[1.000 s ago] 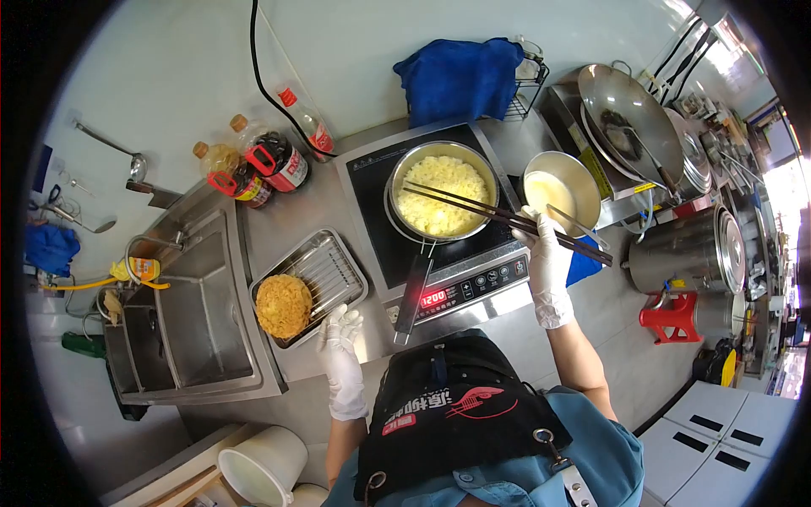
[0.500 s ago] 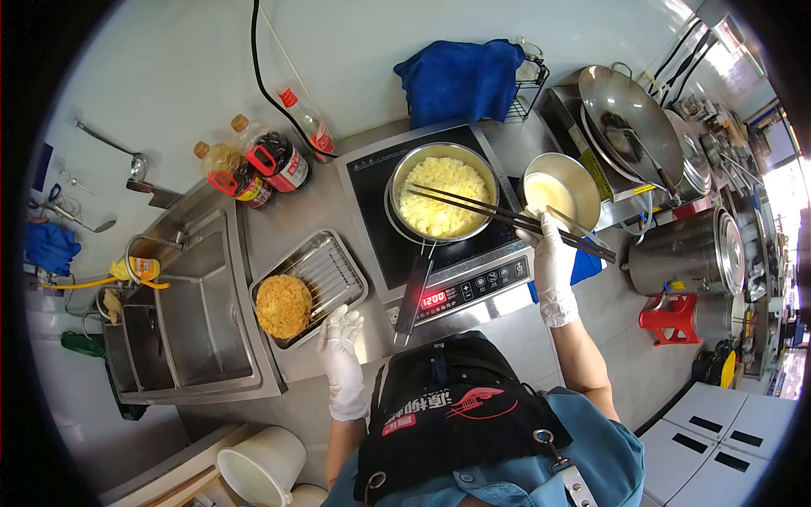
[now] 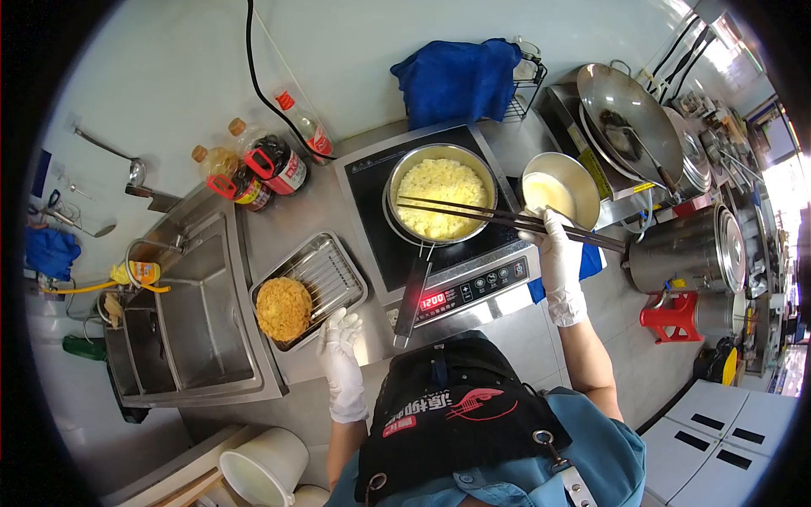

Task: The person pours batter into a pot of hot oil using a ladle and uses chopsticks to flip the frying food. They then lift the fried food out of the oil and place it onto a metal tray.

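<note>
My right hand point(image 3: 559, 253), in a white glove, is closed round a pair of long dark chopsticks point(image 3: 507, 219). Their thin tips lie over the pale yellow food point(image 3: 441, 190) frying in a saucepan point(image 3: 494, 173) on the induction cooktop point(image 3: 365, 190). My left hand point(image 3: 341, 342), also gloved, rests beside the near right corner of a metal tray point(image 3: 338, 275) with its fingers stretched out and nothing in it. A round golden fried cake point(image 3: 285, 309) sits in the tray. Right of the saucepan stands a metal bowl point(image 3: 591, 190) with creamy liquid inside.
The saucepan's handle point(image 3: 414, 296) points towards me over the control panel. Two large sauce bottles point(image 3: 274, 165) and a red-capped bottle point(image 3: 306, 127) stand at the back left. A sink point(image 3: 203, 304) is on the left, a wok point(image 3: 608, 89) at the back right.
The chopsticks have swung, with their tips a little lower and further left and their rear ends raised. My right hand has shifted slightly; my left hand stays by the tray.
</note>
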Tool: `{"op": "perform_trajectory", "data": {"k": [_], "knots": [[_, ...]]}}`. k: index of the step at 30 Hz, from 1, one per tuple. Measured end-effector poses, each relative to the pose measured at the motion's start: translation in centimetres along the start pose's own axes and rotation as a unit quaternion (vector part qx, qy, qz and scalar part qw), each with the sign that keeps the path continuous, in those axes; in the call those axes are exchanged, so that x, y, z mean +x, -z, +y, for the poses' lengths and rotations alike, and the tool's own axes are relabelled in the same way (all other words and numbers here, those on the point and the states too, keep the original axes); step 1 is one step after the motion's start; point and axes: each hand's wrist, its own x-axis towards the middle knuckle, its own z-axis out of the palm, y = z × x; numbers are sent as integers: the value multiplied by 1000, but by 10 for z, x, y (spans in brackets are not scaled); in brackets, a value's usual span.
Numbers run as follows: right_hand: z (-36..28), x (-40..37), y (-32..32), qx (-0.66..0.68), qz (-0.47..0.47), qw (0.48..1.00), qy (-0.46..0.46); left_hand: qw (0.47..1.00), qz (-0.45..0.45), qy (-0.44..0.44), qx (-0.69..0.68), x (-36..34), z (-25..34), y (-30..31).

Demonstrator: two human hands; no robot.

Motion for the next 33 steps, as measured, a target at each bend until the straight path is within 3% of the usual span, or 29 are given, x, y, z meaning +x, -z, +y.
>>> {"op": "perform_trajectory", "data": {"k": [18, 22, 25, 29, 33], "knots": [[-21, 20, 14, -85, -54, 995, -27, 1000, 4, 3, -9, 1, -7, 5], [-29, 14, 15, -59, -50, 997, 3, 1000, 8, 8, -16, 3, -9, 7], [-27, 0, 12, -174, -25, 979, 104, 1000, 5, 6, -8, 2, -8, 5], [-23, -8, -9, -227, -171, 923, 259, 1000, -8, 2, 7, 2, -6, 0], [-14, -20, -17, -326, -192, 898, 227, 1000, -13, 1, 13, 3, -4, -1]]}}
